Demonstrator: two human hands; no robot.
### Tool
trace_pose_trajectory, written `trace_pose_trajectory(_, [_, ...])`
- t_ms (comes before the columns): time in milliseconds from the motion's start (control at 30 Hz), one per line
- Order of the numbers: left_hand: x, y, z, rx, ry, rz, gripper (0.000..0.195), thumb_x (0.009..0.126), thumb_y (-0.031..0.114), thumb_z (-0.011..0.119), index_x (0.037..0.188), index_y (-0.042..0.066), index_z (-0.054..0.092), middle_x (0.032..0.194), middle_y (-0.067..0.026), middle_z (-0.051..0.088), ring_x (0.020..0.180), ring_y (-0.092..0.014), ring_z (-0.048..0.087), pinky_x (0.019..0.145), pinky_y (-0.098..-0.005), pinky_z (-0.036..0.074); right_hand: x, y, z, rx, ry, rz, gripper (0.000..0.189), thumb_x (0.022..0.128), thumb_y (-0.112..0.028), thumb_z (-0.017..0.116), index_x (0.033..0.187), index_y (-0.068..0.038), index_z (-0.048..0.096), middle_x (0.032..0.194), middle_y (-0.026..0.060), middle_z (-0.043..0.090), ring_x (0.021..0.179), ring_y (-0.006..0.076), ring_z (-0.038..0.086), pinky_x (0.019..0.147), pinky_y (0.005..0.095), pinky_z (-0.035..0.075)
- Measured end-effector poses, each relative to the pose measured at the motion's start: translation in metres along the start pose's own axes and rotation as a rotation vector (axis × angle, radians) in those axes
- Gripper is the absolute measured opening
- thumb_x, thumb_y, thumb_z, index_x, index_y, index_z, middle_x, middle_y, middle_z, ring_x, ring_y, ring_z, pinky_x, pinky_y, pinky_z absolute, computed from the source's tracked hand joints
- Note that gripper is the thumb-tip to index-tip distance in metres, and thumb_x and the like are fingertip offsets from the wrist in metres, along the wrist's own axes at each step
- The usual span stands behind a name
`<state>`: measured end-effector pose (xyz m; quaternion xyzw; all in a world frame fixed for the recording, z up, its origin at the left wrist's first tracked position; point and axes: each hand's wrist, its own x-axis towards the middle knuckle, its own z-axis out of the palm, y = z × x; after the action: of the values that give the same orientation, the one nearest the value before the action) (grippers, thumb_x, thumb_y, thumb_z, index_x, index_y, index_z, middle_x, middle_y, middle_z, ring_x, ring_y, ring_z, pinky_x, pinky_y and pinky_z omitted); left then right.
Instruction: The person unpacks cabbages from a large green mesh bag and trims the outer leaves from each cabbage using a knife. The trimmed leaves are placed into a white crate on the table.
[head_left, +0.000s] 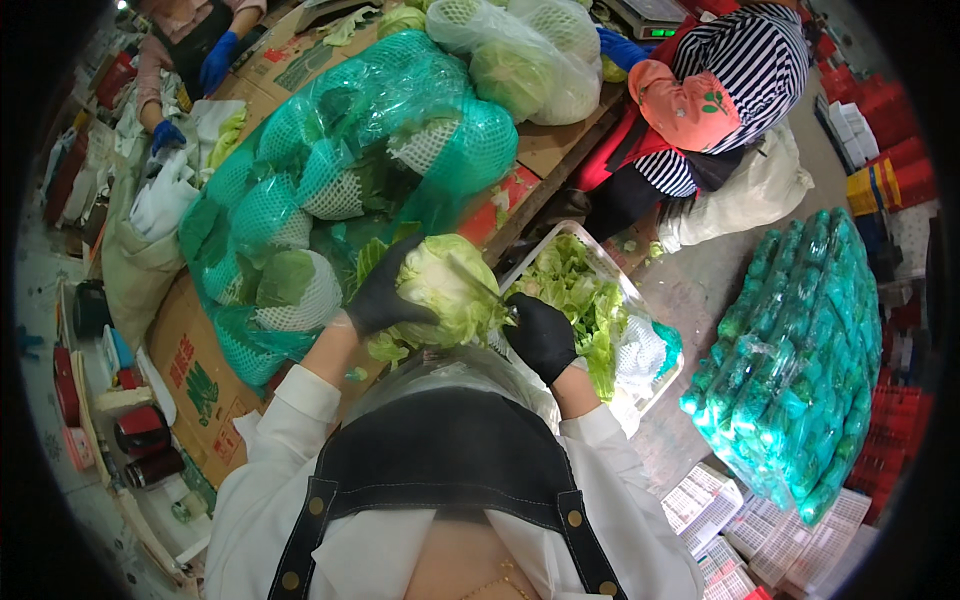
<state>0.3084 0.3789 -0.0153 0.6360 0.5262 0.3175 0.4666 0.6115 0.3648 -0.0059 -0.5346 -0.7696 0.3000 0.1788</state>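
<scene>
My left hand (390, 295), in a black glove, holds a pale green cabbage (450, 289) from its left side, with the white stem end facing up. In my right hand (540, 336), also gloved in black, is a knife (478, 281); its blade lies across the cabbage's upper right part. Whether the blade is cutting in, I cannot tell. Loose outer leaves (386, 349) hang at the cabbage's lower left. Just beyond it, a green plastic bag (450, 180) holds several cabbages in white foam nets.
A white crate (664, 386) with trimmed leaves (581, 285) stands at my right. Clear-wrapped green bundles (795, 360) lie farther right. Co-workers are at the upper right (690, 97) and upper left (187, 45). Cardboard (199, 375) covers the table; a scale (649, 15) is at its far end.
</scene>
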Motion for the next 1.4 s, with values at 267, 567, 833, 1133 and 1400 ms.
trace_pose_trajectory(267, [-0.007,-0.004,-0.018,-0.08,-0.043,-0.083,0.118,0.056,0.022,0.098,0.154,0.013,0.032,0.151,-0.0122,0.042,0.14,-0.027,0.04,0.116,-0.0416,0.034,0.0,0.024,0.031,0.431,-0.163,0.321,0.034,0.079,-0.023,0.075,0.106,-0.002,0.072,0.092,0.0213,0.072,0.09,0.0312,0.071,0.08,0.0402,0.053])
trace_pose_trajectory(567, [-0.021,-0.015,-0.026,0.103,0.077,0.064,0.099,0.062,0.027,0.095,0.145,0.016,0.044,0.154,-0.0127,0.037,0.143,-0.032,0.036,0.116,-0.045,0.033,0.043,-0.03,0.002,0.146,0.344,-0.155,0.051,0.079,-0.028,0.084,0.121,-0.004,0.067,0.103,0.0176,0.072,0.093,0.029,0.071,0.083,0.0362,0.054])
trace_pose_trajectory(833, [-0.037,-0.015,0.019,-0.438,0.298,-0.13,0.1,0.071,0.02,0.09,0.153,0.018,0.034,0.155,-0.0127,0.035,0.139,-0.031,0.041,0.111,-0.046,0.041,0.121,-0.035,0.019,0.294,-0.122,0.015,0.072,0.081,-0.059,0.073,0.127,-0.004,0.063,0.108,0.0223,0.071,0.098,0.036,0.07,0.085,0.0419,0.055])
trace_pose_trajectory(1133, [-0.024,-0.015,0.002,-0.243,0.288,-0.096,0.107,0.058,0.028,0.096,0.144,0.005,0.038,0.136,-0.0162,0.05,0.128,-0.029,0.049,0.107,-0.0416,0.042,0.058,-0.051,0.049,0.292,0.402,-0.124,0.06,0.076,-0.033,0.084,0.128,-0.011,0.064,0.101,0.0182,0.073,0.091,0.0311,0.073,0.076,0.0363,0.057])
trace_pose_trajectory(1400, [-0.031,-0.023,-0.004,0.155,0.158,0.075,0.113,0.053,0.034,0.099,0.146,0.009,0.039,0.144,-0.0128,0.044,0.135,-0.031,0.044,0.113,-0.0435,0.037,0.089,0.033,0.1,0.741,0.52,0.351,0.035,0.085,-0.026,0.075,0.105,0.002,0.068,0.086,0.0203,0.071,0.079,0.0334,0.07,0.071,0.0417,0.052])
